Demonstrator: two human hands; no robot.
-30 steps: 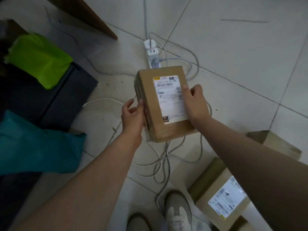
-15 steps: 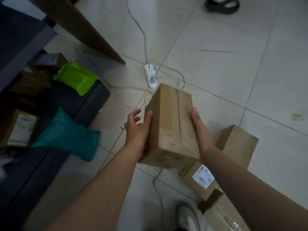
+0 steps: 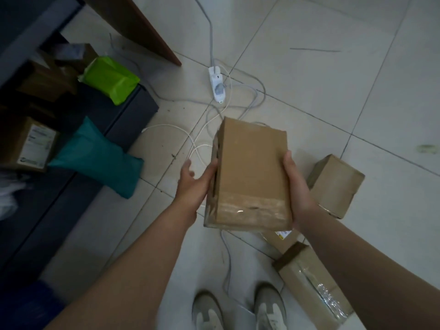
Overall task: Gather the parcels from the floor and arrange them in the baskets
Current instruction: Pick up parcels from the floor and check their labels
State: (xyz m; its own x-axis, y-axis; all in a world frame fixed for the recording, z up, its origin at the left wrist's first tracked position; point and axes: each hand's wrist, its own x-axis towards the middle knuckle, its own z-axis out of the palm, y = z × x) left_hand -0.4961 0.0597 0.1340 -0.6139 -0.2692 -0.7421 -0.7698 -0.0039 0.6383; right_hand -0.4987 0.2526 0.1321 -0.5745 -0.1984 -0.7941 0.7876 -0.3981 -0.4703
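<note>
Head view: both hands, left [image 3: 194, 184] and right [image 3: 298, 191], clasp a cardboard box [image 3: 250, 177] above the floor [image 3: 333, 91]; several parcels [image 3: 335, 184] remain down, some sit in the dark baskets [image 3: 133, 108].

- Dim indoor light overall; tiled floor [image 3: 321, 79] at upper right is the brightest area.
- Left side falls into deep shadow; dark basket [image 3: 123, 110] shows almost no detail.
- Small glare spot on the tape of the held box [image 3: 252, 172]; shiny wrap on the lower-right box [image 3: 316, 289] glints.
- Lower-left corner smeared and blurry.
- Wide-angle bend: tile lines curve, forearms stretch toward the bottom edge.
- Soft, slightly noisy focus throughout.
</note>
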